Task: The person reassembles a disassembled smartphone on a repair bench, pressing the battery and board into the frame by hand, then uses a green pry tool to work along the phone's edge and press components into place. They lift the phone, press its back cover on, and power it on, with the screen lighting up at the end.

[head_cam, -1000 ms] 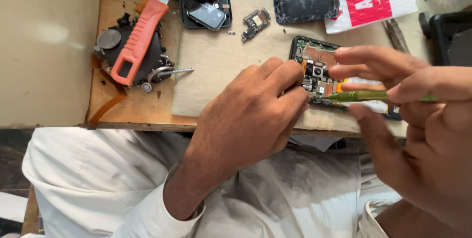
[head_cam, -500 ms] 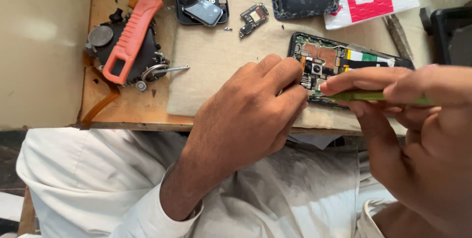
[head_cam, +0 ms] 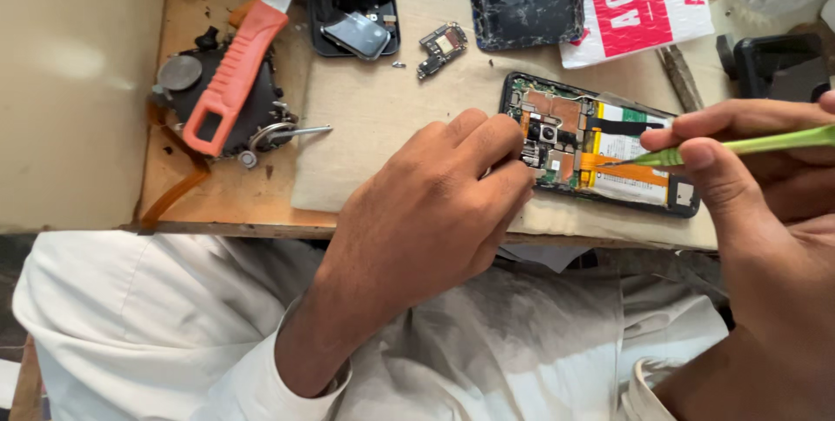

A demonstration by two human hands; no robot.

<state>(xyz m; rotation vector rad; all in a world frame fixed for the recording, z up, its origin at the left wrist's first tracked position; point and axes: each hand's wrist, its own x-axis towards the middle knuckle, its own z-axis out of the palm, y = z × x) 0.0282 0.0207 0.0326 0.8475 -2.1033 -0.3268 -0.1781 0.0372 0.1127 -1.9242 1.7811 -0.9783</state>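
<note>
Fingers of the left hand (head_cam: pixel 417 221) press the opened phone (head_cam: pixel 600 144); right hand (head_cam: pixel 765 203) pinches a green pry tool (head_cam: pixel 739 144). Circuitry and battery lie exposed. Wooden surface (head_cam: pixel 217 199) is cluttered.

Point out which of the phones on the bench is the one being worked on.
The opened phone under both hands: left hand steadies it, right hand holds a green tool over it. The others lie untouched at the bench's far edge.

We see the phone (head_cam: pixel 600 147) lying flat on its face near the desk's front edge, back cover off, showing its circuit board, camera modules, orange ribbon cable and battery. The green tool (head_cam: pixel 739 144) lies almost level above it, its thin metal tip touching the orange cable.
</note>
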